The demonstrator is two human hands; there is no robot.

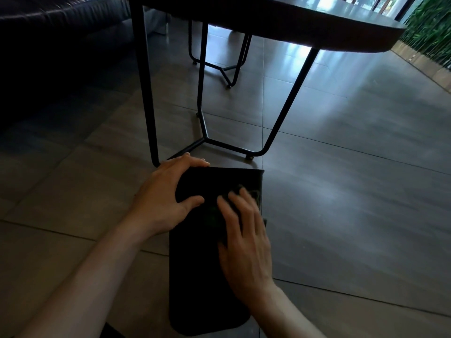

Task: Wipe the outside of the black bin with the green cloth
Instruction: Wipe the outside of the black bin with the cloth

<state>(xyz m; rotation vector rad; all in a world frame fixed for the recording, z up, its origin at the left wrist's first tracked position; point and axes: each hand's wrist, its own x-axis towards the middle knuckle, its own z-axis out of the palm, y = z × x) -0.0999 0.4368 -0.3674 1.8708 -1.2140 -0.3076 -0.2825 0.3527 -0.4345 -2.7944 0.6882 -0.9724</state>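
Observation:
The black bin (pixel 197 276) lies on its side on the tiled floor, its far end near a table leg. My left hand (pixel 163 193) grips the bin's upper left edge, fingers curled over it and thumb on the top face. My right hand (pixel 244 230) lies flat on the bin's upper face, pressing the green cloth (pixel 212 215) against it. Little of the cloth shows: dark green patches beside and beyond my fingers. The right hand is motion-blurred.
A dark table (pixel 317 23) on thin black metal legs (pixel 205 140) stands just beyond the bin. A dark sofa (pixel 48 45) fills the upper left. Green plants (pixel 432 28) line the upper right. Grey floor tiles (pixel 353 191) stretch to the right.

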